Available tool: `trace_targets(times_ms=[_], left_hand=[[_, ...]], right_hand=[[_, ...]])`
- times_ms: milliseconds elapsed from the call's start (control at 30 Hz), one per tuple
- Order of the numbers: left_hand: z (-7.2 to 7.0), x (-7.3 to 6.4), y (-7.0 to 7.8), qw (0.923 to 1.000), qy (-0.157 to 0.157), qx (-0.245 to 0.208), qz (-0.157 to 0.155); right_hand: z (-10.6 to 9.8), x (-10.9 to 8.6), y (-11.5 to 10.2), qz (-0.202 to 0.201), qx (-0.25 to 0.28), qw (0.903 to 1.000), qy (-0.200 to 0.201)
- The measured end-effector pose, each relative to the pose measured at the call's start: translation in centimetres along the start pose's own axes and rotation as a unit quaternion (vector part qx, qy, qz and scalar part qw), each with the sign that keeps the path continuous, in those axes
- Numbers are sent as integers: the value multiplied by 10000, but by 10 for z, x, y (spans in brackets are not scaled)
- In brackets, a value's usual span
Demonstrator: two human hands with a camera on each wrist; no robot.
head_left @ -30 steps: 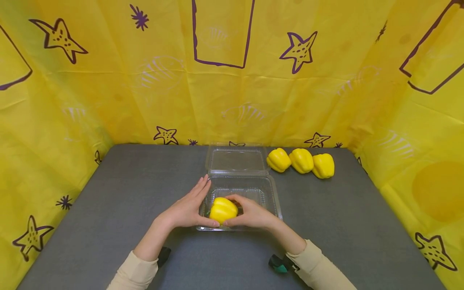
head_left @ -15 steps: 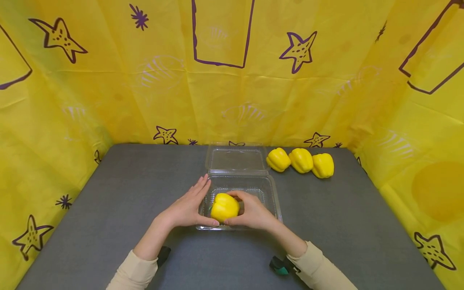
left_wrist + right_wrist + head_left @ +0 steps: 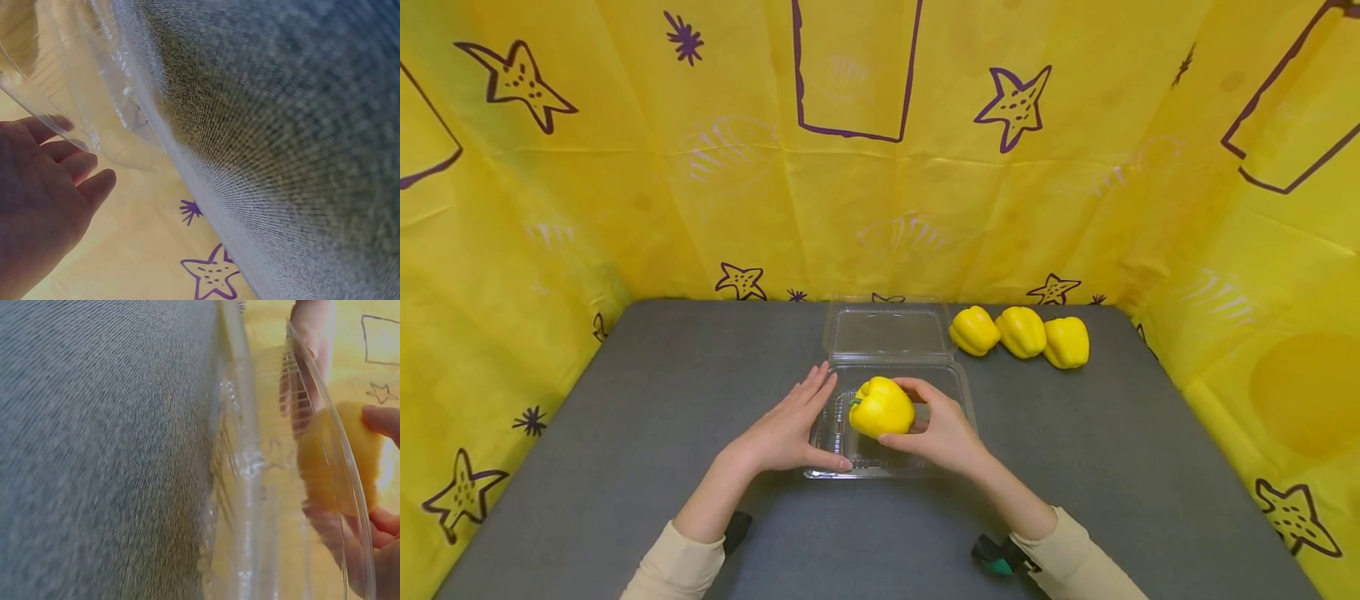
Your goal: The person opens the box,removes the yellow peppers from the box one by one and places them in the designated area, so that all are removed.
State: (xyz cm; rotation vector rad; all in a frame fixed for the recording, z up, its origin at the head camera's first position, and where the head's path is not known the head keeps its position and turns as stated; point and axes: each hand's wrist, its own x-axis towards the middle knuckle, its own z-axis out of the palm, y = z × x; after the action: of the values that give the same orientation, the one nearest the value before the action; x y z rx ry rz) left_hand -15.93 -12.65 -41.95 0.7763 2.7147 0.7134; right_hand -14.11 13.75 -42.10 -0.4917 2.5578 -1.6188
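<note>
— Since a moment ago the right hand (image 3: 942, 432) has carried the yellow pepper (image 3: 882, 407) up and right, above the clear container (image 3: 958, 392).
— Fingers?
— Curled around the pepper. The left hand (image 3: 786, 433) lies straight-fingered against the container's left wall.

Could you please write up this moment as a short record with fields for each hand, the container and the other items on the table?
right hand: right hand grips a yellow pepper over the tray
left hand: left hand rests with straight fingers against the left wall of the clear clamshell container
container: open, lid laid back flat toward the backdrop
other items: three yellow peppers in a row, right of the lid
surface: grey table, with a yellow star-print backdrop around it
</note>
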Motion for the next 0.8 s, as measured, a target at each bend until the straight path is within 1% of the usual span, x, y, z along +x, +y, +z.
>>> trace_targets(times_ms=[167,300,533,800], left_hand=[[1,-1,-1,10000,52,21,57],[1,-1,-1,9999,72,21,104],[1,-1,0,9999,48,-9,96],[2,-1,-1,9999,69,3,150]], right_hand=[[-8,-5,1,187,393,9984,358],[-15,-9,3,330,516,9965,574],[-27,-14,4,191,820,9934,785],[-38,-19,7,260,883,9895,1118]])
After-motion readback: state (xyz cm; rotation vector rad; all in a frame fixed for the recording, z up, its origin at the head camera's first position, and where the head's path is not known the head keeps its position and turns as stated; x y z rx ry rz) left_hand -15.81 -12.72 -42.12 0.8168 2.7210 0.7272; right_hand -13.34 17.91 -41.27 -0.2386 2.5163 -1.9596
